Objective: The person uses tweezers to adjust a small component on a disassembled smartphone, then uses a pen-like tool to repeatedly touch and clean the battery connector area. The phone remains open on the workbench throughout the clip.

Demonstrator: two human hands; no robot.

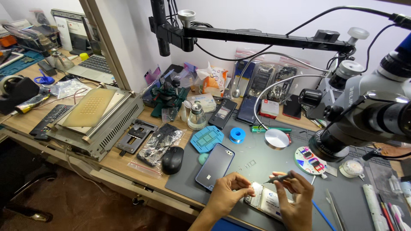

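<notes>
Hands: left [228, 188] pinches opened phone [265, 200] (on mat), right [295, 194] grips screwdriver [279, 178].

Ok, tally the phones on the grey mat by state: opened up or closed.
Opened-up phone, under the left hand and the right hand holding a tool: 1
Closed phones lying flat: 3, at and
Total: 4

Dark blue phone [215, 166], black mouse [172, 160], grey mat [252, 164]
</notes>
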